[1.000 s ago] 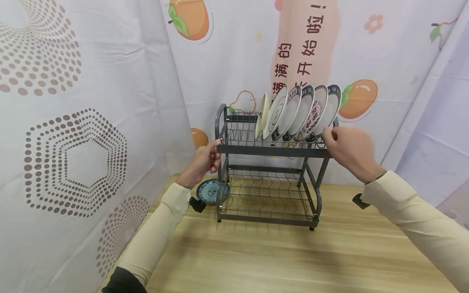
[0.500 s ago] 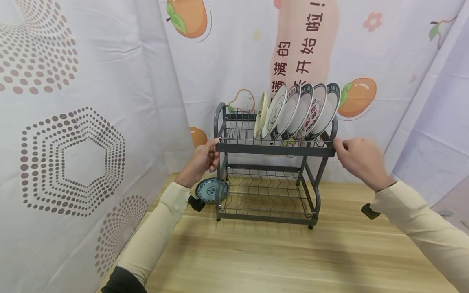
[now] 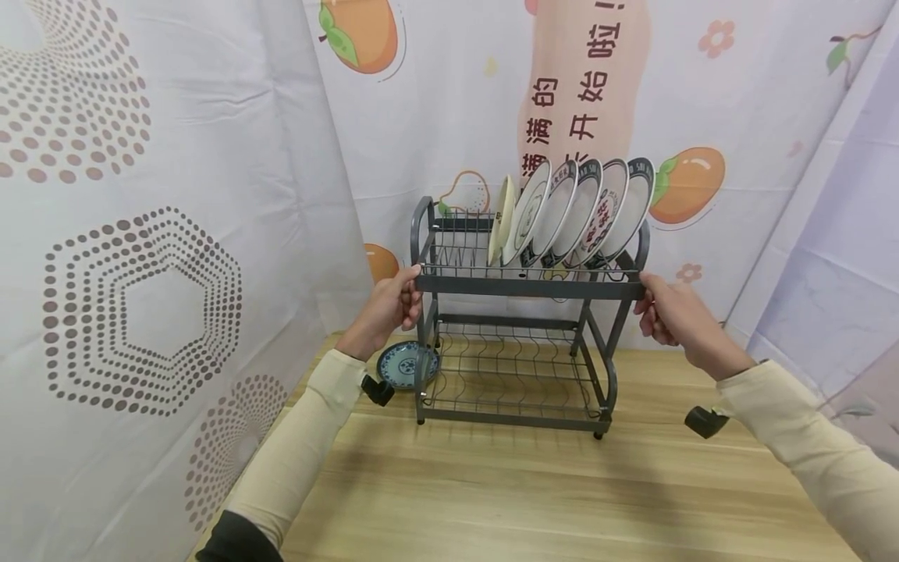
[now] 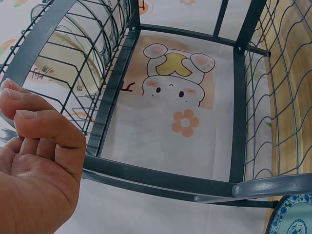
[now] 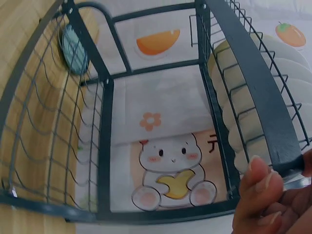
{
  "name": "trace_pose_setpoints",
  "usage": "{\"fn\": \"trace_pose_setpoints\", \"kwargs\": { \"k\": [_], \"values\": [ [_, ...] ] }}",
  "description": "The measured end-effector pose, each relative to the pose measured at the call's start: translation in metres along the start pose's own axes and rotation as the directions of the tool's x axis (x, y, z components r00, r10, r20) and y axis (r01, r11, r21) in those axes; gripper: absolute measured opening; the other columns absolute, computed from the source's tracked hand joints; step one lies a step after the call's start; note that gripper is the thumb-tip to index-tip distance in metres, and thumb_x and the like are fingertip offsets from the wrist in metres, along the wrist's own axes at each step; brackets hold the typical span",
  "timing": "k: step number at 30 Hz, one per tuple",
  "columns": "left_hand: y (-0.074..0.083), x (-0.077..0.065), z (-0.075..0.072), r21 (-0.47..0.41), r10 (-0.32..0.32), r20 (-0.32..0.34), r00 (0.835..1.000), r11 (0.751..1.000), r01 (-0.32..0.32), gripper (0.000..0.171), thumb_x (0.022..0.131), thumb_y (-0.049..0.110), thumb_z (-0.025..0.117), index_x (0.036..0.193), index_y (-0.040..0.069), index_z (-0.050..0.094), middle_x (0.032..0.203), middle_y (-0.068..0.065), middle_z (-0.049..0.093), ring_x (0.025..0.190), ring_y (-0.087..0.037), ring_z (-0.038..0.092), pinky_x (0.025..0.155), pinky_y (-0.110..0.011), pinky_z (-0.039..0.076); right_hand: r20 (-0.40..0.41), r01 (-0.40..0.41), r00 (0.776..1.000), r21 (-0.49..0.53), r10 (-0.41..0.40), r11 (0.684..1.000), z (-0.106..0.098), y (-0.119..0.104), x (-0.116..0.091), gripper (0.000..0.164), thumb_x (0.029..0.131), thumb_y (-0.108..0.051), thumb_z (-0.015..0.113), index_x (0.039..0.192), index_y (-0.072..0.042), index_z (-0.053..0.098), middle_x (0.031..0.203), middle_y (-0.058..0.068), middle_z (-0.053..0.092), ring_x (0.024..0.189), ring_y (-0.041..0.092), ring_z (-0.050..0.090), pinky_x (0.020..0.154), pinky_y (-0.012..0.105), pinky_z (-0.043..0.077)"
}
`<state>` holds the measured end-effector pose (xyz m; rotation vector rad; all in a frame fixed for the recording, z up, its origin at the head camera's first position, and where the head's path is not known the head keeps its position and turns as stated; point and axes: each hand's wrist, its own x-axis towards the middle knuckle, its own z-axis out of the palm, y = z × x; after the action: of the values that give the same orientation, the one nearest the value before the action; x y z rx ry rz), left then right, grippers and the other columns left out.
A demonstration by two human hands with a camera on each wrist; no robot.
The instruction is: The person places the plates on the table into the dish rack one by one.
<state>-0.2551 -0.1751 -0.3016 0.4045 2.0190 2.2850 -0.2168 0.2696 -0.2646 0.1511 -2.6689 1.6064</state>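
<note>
A dark grey two-tier dish rack (image 3: 530, 287) stands on the wooden table. My left hand (image 3: 389, 308) pinches the upper tier's front-left corner, thumb on top and the other fingers curled below. At the front-right corner my right hand (image 3: 680, 318) holds the same tier in a similar way. In the right wrist view its fingertips (image 5: 263, 187) curl by the end of the dark bar. Several plates stand on edge in the upper tier: a cream plate (image 3: 501, 224) leftmost, then white patterned ones, such as the rightmost plate (image 3: 632, 211).
A blue patterned plate (image 3: 402, 365) lies on the table (image 3: 449, 492), partly behind the rack's left leg. A wire shelf (image 3: 513, 375) forms the lower tier. Printed curtains (image 3: 435, 101) hang close behind and along the left side.
My right hand has moved from above the rack's front-right corner, out to the right and slightly down, and now grips that corner with fingers below. My left hand has stayed put.
</note>
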Motion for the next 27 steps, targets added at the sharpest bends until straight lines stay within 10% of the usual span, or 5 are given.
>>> {"fn": "trace_pose_setpoints", "kwargs": {
  "k": [14,27],
  "values": [
    [-0.007,0.002,-0.003,0.029,-0.006,0.011,1.000,1.000,0.006,0.055,0.101,0.056,0.056,0.075,0.008,0.050,0.058,-0.002,0.049,0.045,-0.013,0.042,0.044,-0.025,0.038,0.082,-0.102,0.993,0.301,0.080,0.948,0.000,0.003,-0.001,0.053,0.109,-0.049,0.035,0.084,-0.007,0.054,0.058,-0.003,0.055,0.044,0.007,0.045,0.042,0.022,0.038],
    [-0.030,-0.001,-0.043,0.049,-0.038,-0.040,0.998,0.998,0.040,0.054,0.103,0.054,0.055,0.076,0.007,0.050,0.059,-0.002,0.050,0.047,-0.014,0.041,0.047,-0.027,0.037,0.117,-0.110,0.991,0.443,0.064,0.890,0.001,0.007,0.002,0.049,0.109,-0.047,0.039,0.084,-0.008,0.052,0.058,-0.002,0.054,0.043,0.007,0.044,0.041,0.022,0.035]
  ]
}}
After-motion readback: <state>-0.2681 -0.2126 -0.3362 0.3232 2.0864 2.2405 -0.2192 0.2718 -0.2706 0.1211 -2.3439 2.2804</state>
